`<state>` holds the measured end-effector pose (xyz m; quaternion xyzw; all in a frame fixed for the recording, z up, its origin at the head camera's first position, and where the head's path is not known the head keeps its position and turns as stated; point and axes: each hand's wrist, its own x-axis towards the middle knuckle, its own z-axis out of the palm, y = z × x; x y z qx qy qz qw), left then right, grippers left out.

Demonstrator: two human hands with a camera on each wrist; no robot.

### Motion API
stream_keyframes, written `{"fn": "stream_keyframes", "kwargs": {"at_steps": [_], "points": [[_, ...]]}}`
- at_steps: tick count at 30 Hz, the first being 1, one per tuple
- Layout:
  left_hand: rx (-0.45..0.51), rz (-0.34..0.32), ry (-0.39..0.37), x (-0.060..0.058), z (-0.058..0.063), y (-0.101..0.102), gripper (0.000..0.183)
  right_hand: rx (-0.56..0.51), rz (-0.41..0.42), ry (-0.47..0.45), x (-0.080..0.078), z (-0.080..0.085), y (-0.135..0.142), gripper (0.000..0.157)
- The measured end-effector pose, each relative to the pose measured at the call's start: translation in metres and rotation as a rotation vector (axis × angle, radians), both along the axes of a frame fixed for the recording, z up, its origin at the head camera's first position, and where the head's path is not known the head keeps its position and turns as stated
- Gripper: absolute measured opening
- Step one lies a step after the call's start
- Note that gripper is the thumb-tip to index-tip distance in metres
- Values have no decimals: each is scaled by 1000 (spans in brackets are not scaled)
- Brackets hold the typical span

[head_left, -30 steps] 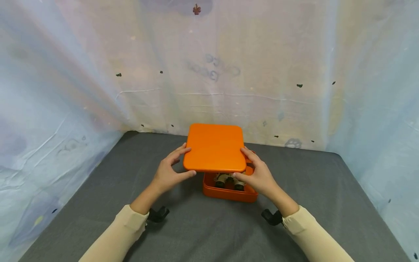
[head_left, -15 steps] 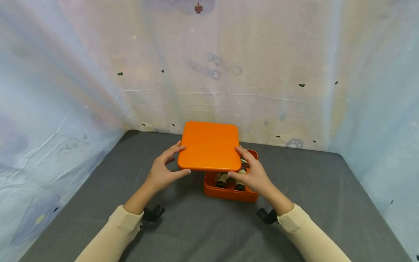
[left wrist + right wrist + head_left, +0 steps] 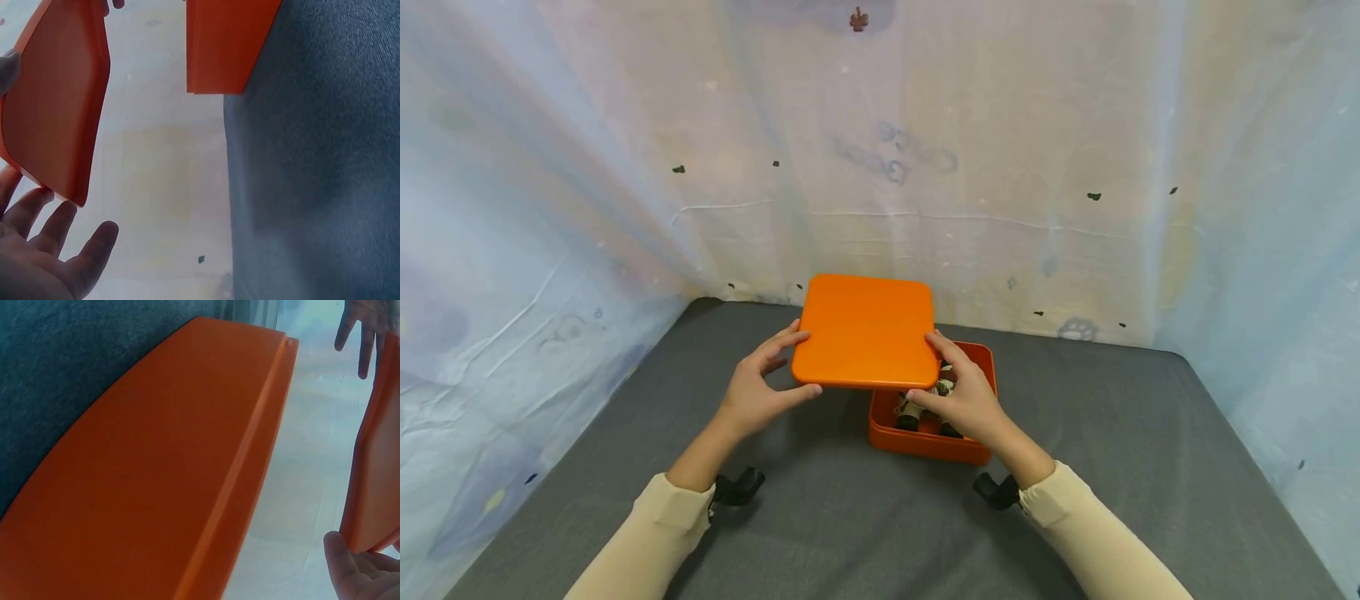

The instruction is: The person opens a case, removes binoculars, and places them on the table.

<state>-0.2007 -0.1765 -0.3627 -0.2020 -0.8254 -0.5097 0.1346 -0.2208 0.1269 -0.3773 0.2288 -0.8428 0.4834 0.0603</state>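
Observation:
An orange lid (image 3: 865, 333) is held level in the air between both hands. My left hand (image 3: 755, 393) grips its left edge, thumb at the near corner and fingers along the side. On the opposite edge, my right hand (image 3: 964, 400) grips it the same way. Behind and below the lid sits the open orange box (image 3: 928, 447), partly covered by lid and right hand. Beige-and-black binoculars (image 3: 908, 414) lie inside it, half hidden. The left wrist view shows the lid's hollow underside (image 3: 56, 94), apart from the box wall (image 3: 222, 47).
A grey cloth-covered table (image 3: 865, 525) carries the box. Pale patterned sheeting (image 3: 985, 167) hangs behind the table and along both sides. A black wrist mount (image 3: 739, 487) sits on the left wrist, and another black mount (image 3: 997, 492) on the right.
Both hands have carried the lid leftward, uncovering more of the box's right side and the binoculars. The box stays in place.

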Motion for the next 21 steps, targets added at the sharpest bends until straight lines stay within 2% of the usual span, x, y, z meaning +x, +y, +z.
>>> {"fn": "stream_keyframes", "kwargs": {"at_steps": [7, 12, 21], "points": [[3, 2, 14, 3, 1, -8, 66, 0, -1, 9, 0, 2, -9, 85], [1, 11, 15, -1, -5, -15, 66, 15, -1, 6, -1, 3, -16, 85], [-31, 35, 28, -18, -32, -41, 71, 24, -14, -47, 0, 2, -32, 84]]}}
